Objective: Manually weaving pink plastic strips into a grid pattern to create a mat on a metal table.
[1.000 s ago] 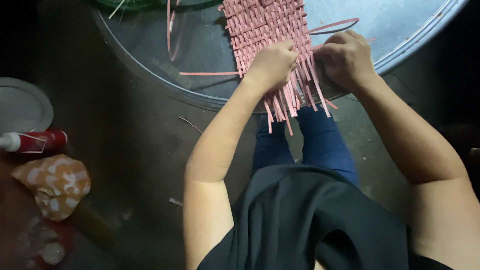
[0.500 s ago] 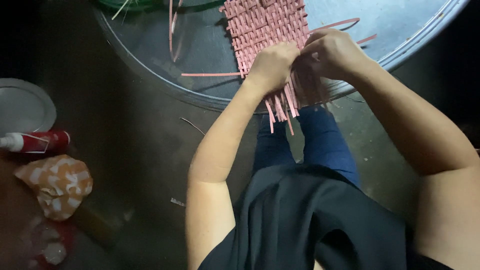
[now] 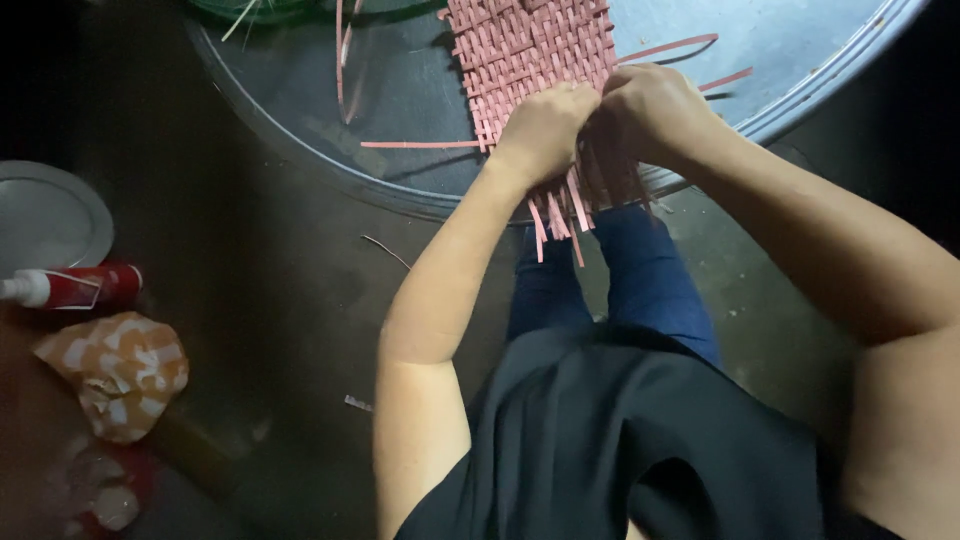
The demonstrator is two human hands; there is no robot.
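My left hand point(image 3: 545, 125) is curled, knuckles up, on the near edge of the flat pink mat woven from thin strips point(image 3: 530, 55), fingers pressed down onto the weave; I cannot tell whether they pinch a strip underneath. My right hand point(image 3: 655, 110) sits just beside it, touching it, fingers bent and tucked in among the loose strip ends point(image 3: 560, 215) that hang off the mat's near edge; whether it grips one is hidden by the hand itself.

The mat lies on a large round grey metal tray point(image 3: 800, 90), its unwoven ends reaching over the tray's rim above my knees in blue trousers point(image 3: 640, 270). Single pink strips point(image 3: 420, 145) stick out sideways from the weave on both sides, and a few more lie loose on the tray to the left.

Far off to my left on the dark floor are a round grey metal lid point(image 3: 45, 215), a red tube with a white cap point(image 3: 70, 288) and an orange-and-white patterned cloth bundle point(image 3: 120, 370).
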